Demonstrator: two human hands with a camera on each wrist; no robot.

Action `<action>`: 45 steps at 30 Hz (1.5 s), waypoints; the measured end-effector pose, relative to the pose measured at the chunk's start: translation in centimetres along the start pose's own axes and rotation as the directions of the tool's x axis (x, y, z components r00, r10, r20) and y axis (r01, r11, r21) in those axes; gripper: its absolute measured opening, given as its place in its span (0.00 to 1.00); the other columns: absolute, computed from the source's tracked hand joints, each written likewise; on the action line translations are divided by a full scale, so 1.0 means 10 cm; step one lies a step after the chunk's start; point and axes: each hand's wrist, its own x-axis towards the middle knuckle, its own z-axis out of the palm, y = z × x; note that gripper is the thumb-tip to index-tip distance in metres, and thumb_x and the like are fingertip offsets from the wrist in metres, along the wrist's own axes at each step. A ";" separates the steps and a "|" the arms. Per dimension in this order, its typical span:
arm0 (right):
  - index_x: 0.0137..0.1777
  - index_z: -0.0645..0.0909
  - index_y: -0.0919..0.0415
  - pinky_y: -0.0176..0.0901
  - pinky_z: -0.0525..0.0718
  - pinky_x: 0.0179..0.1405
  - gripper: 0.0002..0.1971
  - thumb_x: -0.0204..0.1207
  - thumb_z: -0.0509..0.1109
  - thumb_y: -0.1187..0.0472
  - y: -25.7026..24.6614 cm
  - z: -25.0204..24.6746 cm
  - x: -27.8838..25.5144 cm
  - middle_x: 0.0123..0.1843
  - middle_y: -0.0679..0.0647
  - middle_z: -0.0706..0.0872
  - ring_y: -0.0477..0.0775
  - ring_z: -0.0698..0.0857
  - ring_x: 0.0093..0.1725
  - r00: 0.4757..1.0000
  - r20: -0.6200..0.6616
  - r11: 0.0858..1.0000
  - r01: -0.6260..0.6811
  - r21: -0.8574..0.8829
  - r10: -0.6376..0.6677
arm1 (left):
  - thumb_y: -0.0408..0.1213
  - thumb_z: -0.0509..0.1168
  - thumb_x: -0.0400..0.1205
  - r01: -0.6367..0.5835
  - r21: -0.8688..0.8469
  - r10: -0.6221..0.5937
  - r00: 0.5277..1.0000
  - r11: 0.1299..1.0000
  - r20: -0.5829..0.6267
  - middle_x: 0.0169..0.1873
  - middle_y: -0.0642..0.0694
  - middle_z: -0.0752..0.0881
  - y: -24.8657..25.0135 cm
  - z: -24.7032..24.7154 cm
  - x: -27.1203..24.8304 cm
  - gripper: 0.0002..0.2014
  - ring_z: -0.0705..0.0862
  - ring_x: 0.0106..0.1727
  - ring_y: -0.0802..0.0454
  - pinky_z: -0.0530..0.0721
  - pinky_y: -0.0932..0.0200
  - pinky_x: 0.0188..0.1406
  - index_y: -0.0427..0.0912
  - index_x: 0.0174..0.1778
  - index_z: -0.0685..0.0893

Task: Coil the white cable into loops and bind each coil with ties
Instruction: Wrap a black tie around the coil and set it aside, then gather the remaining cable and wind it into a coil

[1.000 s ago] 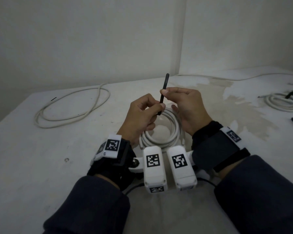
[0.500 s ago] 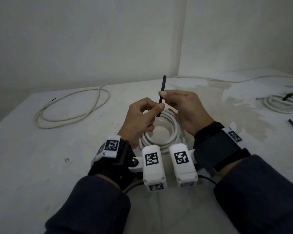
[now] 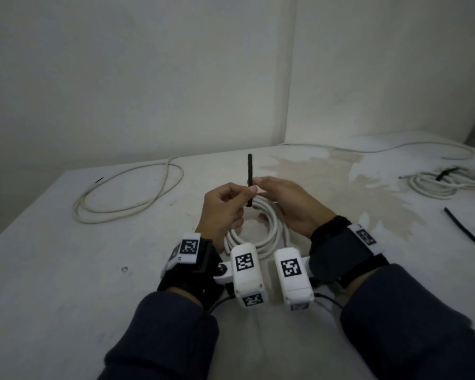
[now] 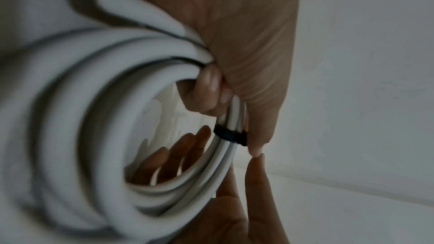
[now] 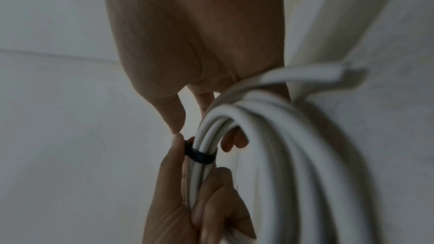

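A coil of white cable is held up over the white table in the middle of the head view. My left hand grips the coil's left side, fingers curled round the strands. A black tie is wrapped round the strands, and its free end stands upright above my thumbs. My right hand pinches the tie from the right, its other fingers behind the coil. The two thumb tips meet at the tie. The wrist cameras hide the coil's near side.
A loose white cable loop lies at the left rear of the table. A coil bound with a black tie sits at the far right, a loose black tie in front of it. Another cable runs along the back wall.
The tie's free end has swung from leaning right to standing upright. Both hands keep their hold at the coil and have barely shifted.
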 end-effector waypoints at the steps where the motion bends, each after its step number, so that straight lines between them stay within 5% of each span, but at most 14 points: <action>1: 0.50 0.82 0.59 0.43 0.82 0.31 0.09 0.83 0.64 0.56 0.01 -0.01 -0.05 0.40 0.58 0.85 0.51 0.84 0.36 0.999 0.033 0.999 -0.032 -0.027 0.032 | 0.32 0.70 0.80 -0.003 -0.022 0.002 0.999 1.000 -0.042 0.16 0.53 0.75 0.00 -0.01 -0.01 0.09 0.62 0.15 0.59 0.61 0.69 0.14 0.35 0.35 0.81; 4: 0.62 0.81 0.59 0.46 0.84 0.40 0.12 0.85 0.62 0.56 0.01 -0.03 -0.20 0.38 0.59 0.85 0.53 0.86 0.35 0.986 0.136 0.996 -0.093 -0.007 0.093 | 0.34 0.70 0.80 -0.032 -0.089 0.018 0.988 0.996 -0.154 0.17 0.52 0.74 0.03 -0.01 -0.01 0.10 0.63 0.15 0.59 0.62 0.68 0.14 0.37 0.34 0.81; 10: 0.64 0.80 0.62 0.38 0.82 0.29 0.13 0.87 0.57 0.61 -0.11 -0.16 -0.32 0.31 0.55 0.73 0.46 0.74 0.23 0.997 0.072 1.000 0.009 -0.022 -0.007 | 0.36 0.65 0.84 -0.009 -0.113 -0.001 0.996 0.994 -0.089 0.22 0.49 0.76 0.07 0.16 0.01 0.05 0.68 0.17 0.59 0.69 0.68 0.15 0.38 0.45 0.82; 14: 0.57 0.81 0.61 0.35 0.75 0.24 0.12 0.88 0.55 0.63 -0.26 -0.49 -0.39 0.31 0.54 0.71 0.46 0.70 0.22 0.997 -0.044 0.998 0.058 -0.033 -0.059 | 0.30 0.64 0.84 -0.004 -0.008 0.004 0.998 1.000 0.062 0.36 0.44 0.89 0.08 0.37 -0.02 0.07 0.86 0.30 0.55 0.85 0.63 0.31 0.39 0.54 0.85; 17: 0.51 0.80 0.61 0.34 0.72 0.23 0.11 0.88 0.55 0.65 -0.40 -0.85 -0.45 0.30 0.54 0.71 0.45 0.69 0.22 0.976 -0.174 0.991 0.128 -0.044 -0.134 | 0.28 0.65 0.82 0.042 0.009 -0.043 0.986 0.999 0.160 0.40 0.42 0.90 0.07 0.56 -0.03 0.07 0.89 0.38 0.51 0.89 0.59 0.39 0.37 0.55 0.85; 20: 0.45 0.77 0.60 0.38 0.74 0.23 0.10 0.86 0.57 0.66 -0.52 -1.46 -0.48 0.32 0.57 0.72 0.47 0.76 0.21 0.852 -0.479 0.977 0.172 -0.124 -0.211 | 0.27 0.64 0.83 0.076 0.137 -0.105 0.969 0.988 0.224 0.40 0.40 0.88 0.03 0.67 0.02 0.07 0.88 0.37 0.50 0.89 0.62 0.40 0.34 0.54 0.84; 21: 0.46 0.78 0.60 0.43 0.79 0.31 0.09 0.84 0.58 0.67 -0.56 -1.70 -0.52 0.35 0.58 0.77 0.53 0.84 0.30 0.782 -0.555 0.935 0.096 -0.341 -0.283 | 0.27 0.63 0.84 0.074 0.190 -0.117 0.967 0.979 0.228 0.41 0.40 0.87 0.02 0.69 0.04 0.07 0.88 0.37 0.50 0.88 0.63 0.39 0.35 0.54 0.84; 23: 0.54 0.80 0.58 0.49 0.80 0.56 0.07 0.81 0.61 0.65 -0.61 -2.14 -0.66 0.49 0.57 0.84 0.63 0.85 0.59 0.708 -0.614 0.629 -0.309 -0.713 -0.348 | 0.28 0.62 0.84 0.065 0.275 -0.125 0.971 0.959 0.206 0.41 0.40 0.87 -0.01 0.73 0.09 0.07 0.86 0.37 0.50 0.86 0.65 0.38 0.35 0.54 0.84; 25: 0.63 0.79 0.60 0.48 0.76 0.66 0.13 0.79 0.66 0.61 -0.64 -2.47 -0.84 0.63 0.56 0.83 0.60 0.80 0.69 0.638 -0.686 0.243 -0.646 -0.724 -0.349 | 0.28 0.62 0.84 0.065 0.307 -0.124 0.976 0.949 0.179 0.41 0.41 0.86 -0.05 0.76 0.15 0.07 0.86 0.37 0.50 0.84 0.66 0.36 0.36 0.53 0.84; 27: 0.67 0.78 0.61 0.49 0.77 0.69 0.18 0.78 0.68 0.59 -0.62 -2.70 -0.99 0.68 0.57 0.81 0.59 0.79 0.70 0.571 -0.760 0.141 -0.763 -0.631 -0.310 | 0.27 0.61 0.84 0.072 0.316 -0.133 0.975 0.946 0.176 0.41 0.41 0.86 -0.10 0.80 0.20 0.07 0.85 0.37 0.49 0.83 0.67 0.33 0.35 0.54 0.84; 30: 0.68 0.79 0.63 0.48 0.76 0.68 0.18 0.78 0.68 0.61 -0.59 -2.86 -1.08 0.69 0.58 0.81 0.60 0.79 0.71 0.517 -0.825 0.285 -0.775 -0.564 -0.228 | 0.26 0.62 0.84 0.089 0.324 -0.133 0.984 0.942 0.118 0.44 0.39 0.85 -0.15 0.82 0.29 0.08 0.84 0.40 0.49 0.82 0.69 0.32 0.34 0.57 0.84; 35: 0.68 0.77 0.67 0.46 0.76 0.65 0.19 0.80 0.66 0.60 -0.49 -2.97 -1.01 0.70 0.62 0.80 0.60 0.79 0.71 0.589 -0.794 0.237 -0.759 -0.607 -0.149 | 0.29 0.66 0.81 0.108 0.507 -0.038 0.989 0.855 -0.146 0.57 0.35 0.85 -0.19 0.51 0.63 0.13 0.83 0.58 0.37 0.80 0.48 0.59 0.35 0.61 0.83; 41: 0.78 0.69 0.66 0.61 0.68 0.73 0.29 0.80 0.56 0.51 -0.32 -3.15 -0.83 0.77 0.67 0.70 0.69 0.70 0.75 0.409 -0.907 0.536 -0.746 -0.395 -0.099 | 0.31 0.68 0.80 0.084 0.649 -0.024 0.995 0.756 -0.101 0.59 0.36 0.85 -0.23 0.38 0.71 0.12 0.82 0.61 0.37 0.76 0.48 0.64 0.38 0.59 0.84; 45: 0.79 0.63 0.60 0.60 0.56 0.77 0.33 0.75 0.62 0.49 -0.48 -2.85 -0.80 0.80 0.70 0.61 0.70 0.62 0.77 0.247 -0.962 0.674 -0.691 -0.260 -0.118 | 0.38 0.68 0.79 0.229 0.785 0.052 0.948 0.576 -0.314 0.69 0.31 0.75 -0.06 -0.05 0.78 0.18 0.75 0.68 0.32 0.73 0.44 0.69 0.40 0.65 0.81</action>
